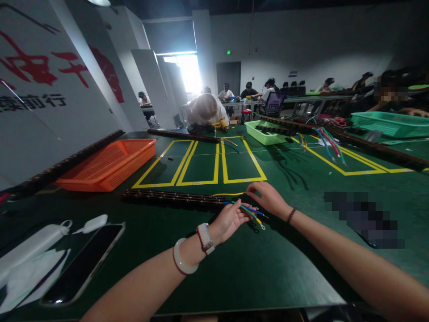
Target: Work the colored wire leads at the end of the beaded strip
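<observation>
A long black segmented strip (pixel 167 197) lies across the green table in front of me, with coloured wires coming out of its right end. My left hand (pixel 229 219) is closed around the blue and green wires (pixel 250 209), palm turned partly up. Past its fingers hang their loose ends, one with a ring terminal (pixel 262 227). Just right of it, my right hand (pixel 270 199) pinches the end of a yellow wire (pixel 231 194), which runs nearly level from the strip. The fingertips hide that wire's end.
An orange basket (pixel 110 174) stands at the left beside another dark strip (pixel 67 158). A phone (pixel 83 264) and white power bank (pixel 33 250) lie near left. Yellow tape frames (pixel 197 183) mark the table. Beyond are a green basket (pixel 268 136) and a bent-over person (pixel 206 109).
</observation>
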`<move>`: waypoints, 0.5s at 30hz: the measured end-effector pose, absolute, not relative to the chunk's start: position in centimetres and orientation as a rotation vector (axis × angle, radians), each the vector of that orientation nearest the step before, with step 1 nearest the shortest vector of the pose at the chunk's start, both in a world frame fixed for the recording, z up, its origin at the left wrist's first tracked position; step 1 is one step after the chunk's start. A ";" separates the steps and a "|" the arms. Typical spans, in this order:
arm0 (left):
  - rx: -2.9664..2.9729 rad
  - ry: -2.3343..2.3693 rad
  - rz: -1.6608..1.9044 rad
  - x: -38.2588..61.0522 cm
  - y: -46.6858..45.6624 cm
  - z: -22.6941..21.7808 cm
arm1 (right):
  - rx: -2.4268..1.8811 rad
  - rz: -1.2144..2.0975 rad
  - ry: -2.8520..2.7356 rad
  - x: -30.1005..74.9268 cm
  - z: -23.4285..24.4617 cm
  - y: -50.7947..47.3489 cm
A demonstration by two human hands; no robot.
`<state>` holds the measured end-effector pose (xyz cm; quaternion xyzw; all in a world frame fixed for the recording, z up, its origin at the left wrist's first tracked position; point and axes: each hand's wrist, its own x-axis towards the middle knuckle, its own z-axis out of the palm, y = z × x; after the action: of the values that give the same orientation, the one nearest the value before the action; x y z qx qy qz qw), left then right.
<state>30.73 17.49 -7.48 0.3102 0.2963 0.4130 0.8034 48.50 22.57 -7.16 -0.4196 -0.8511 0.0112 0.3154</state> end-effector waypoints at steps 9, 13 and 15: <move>0.667 0.652 0.864 30.8 17.4 -7.1 | -1.129 0.044 -2.168 48.4 -8.1 24.0; 0.671 0.663 0.859 30.8 17.4 -7.0 | -1.188 0.177 -2.095 48.1 -8.1 24.4; 0.674 0.663 0.858 30.8 17.4 -7.0 | -1.218 0.260 -2.069 48.0 -8.2 24.4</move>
<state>30.78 17.44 -7.02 0.3146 0.3094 0.4004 0.8031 47.96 24.42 -8.15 -0.4715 -0.8007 0.1007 0.3555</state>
